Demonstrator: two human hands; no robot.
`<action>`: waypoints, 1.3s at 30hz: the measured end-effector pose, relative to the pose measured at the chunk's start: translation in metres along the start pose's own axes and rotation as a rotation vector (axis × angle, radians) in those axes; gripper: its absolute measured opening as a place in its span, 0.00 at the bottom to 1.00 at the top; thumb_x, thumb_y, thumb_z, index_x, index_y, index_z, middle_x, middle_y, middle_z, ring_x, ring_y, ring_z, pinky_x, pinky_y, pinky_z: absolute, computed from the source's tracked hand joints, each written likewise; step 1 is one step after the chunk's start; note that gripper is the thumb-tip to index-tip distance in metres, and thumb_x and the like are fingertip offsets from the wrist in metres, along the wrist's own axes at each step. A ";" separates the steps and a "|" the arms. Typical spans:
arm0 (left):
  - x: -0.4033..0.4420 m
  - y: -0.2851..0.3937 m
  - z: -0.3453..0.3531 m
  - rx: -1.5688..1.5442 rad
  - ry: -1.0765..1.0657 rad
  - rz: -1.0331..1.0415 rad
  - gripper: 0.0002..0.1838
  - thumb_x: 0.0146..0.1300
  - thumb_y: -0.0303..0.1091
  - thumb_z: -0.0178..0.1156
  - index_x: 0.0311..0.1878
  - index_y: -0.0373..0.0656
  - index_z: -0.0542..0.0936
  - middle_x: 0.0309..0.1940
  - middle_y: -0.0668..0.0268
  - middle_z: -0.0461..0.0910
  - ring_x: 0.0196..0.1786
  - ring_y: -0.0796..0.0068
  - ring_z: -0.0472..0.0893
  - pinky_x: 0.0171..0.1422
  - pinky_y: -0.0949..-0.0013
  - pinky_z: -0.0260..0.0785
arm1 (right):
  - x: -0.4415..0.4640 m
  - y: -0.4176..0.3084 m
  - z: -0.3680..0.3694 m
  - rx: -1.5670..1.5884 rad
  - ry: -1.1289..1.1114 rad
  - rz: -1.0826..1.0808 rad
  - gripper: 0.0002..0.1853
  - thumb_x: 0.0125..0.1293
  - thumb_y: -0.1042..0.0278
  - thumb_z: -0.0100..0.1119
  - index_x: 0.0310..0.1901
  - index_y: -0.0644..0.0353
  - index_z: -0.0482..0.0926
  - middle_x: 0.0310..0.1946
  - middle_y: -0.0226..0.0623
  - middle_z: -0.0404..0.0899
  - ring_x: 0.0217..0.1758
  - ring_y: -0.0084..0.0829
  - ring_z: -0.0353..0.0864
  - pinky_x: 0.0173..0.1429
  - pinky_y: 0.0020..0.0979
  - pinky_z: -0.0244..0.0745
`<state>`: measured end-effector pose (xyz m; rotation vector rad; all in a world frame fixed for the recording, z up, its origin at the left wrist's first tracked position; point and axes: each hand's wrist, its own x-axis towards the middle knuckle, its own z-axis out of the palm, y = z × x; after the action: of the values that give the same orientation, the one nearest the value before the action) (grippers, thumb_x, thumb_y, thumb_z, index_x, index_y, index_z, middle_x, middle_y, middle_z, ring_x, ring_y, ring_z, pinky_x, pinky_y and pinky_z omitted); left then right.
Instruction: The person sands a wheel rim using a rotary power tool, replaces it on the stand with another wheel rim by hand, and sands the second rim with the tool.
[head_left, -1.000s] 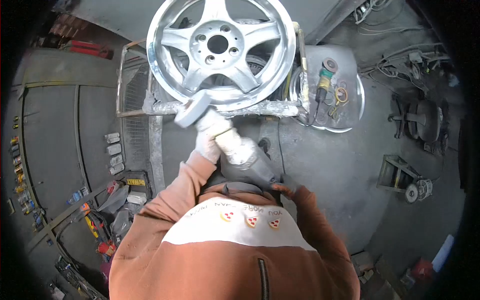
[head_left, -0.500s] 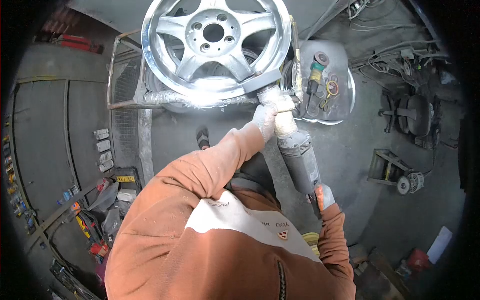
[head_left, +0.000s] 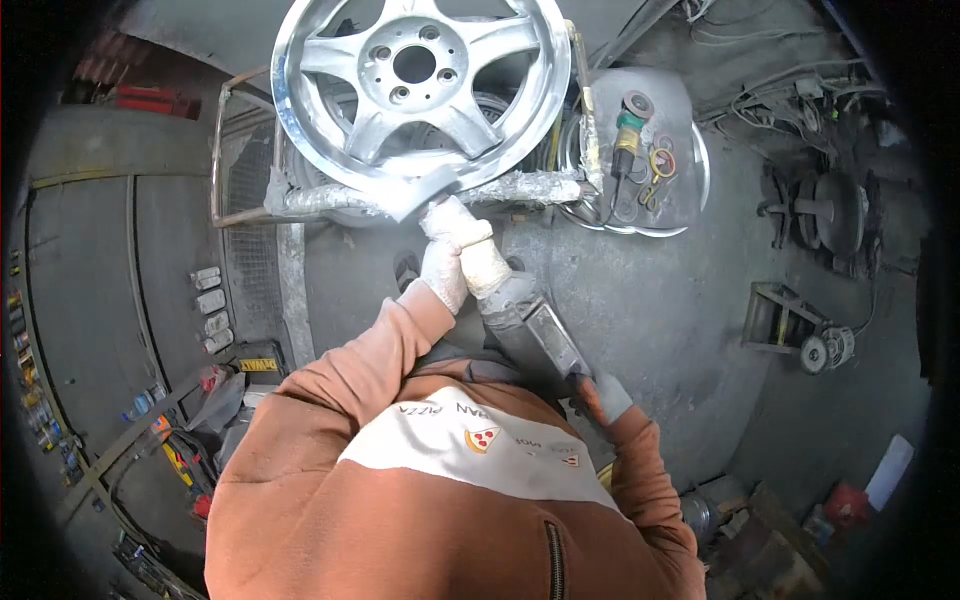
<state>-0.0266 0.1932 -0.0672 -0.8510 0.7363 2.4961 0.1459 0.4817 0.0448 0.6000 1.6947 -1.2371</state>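
Note:
A large angle grinder (head_left: pixel 525 320), wrapped in pale tape round its head, slants across in front of my body. My left hand (head_left: pixel 443 272), in a whitish glove, is closed round the taped front end. At the rear, my gloved right hand (head_left: pixel 606 400) grips the grinder's handle; some of its fingers are hidden. The grinder's grey disc (head_left: pixel 424 193) is at the near rim of a silver five-spoke alloy wheel (head_left: pixel 378 135); whether it touches is hard to tell. The wheel rests on a metal frame (head_left: pixel 330 198) coated in whitish material.
Right of the frame, a smaller grinder (head_left: pixel 629 140) and several rings lie on a grey surface (head_left: pixel 675 110). A chair base (head_left: pixel 815 215) and a metal stand (head_left: pixel 780 315) are further right. On the left are several white containers (head_left: pixel 210 301) and a DeWalt case (head_left: pixel 262 362).
Both hands have swung the grinder to the left, so its disc has moved from the wheel's lower right rim to its near bottom rim. The wheel shows slightly further left.

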 end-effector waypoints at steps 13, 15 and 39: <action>0.018 -0.039 0.100 0.107 -0.150 0.129 0.11 0.58 0.27 0.66 0.44 0.40 0.80 0.34 0.65 0.81 0.34 0.73 0.81 0.41 0.69 0.75 | -0.008 0.017 -0.053 -0.208 0.316 -0.214 0.43 0.47 0.67 0.75 0.67 0.60 0.66 0.46 0.45 0.84 0.44 0.31 0.85 0.47 0.31 0.80; 0.019 -0.042 0.060 0.143 -0.115 0.156 0.10 0.59 0.28 0.65 0.44 0.40 0.80 0.35 0.64 0.81 0.34 0.72 0.82 0.42 0.67 0.76 | 0.000 0.016 -0.045 -0.258 0.307 -0.254 0.43 0.47 0.66 0.76 0.67 0.59 0.66 0.48 0.47 0.83 0.48 0.36 0.85 0.51 0.33 0.79; -0.003 -0.018 0.009 0.073 0.044 0.128 0.12 0.59 0.31 0.66 0.45 0.40 0.78 0.35 0.61 0.82 0.35 0.65 0.83 0.45 0.61 0.79 | 0.018 0.007 -0.014 -0.515 0.138 -0.051 0.34 0.52 0.58 0.73 0.61 0.58 0.72 0.43 0.52 0.84 0.47 0.51 0.85 0.49 0.42 0.79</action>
<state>-0.0189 0.2121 -0.0659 -0.8608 0.9177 2.5514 0.1381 0.4949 0.0267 0.3341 2.0545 -0.7542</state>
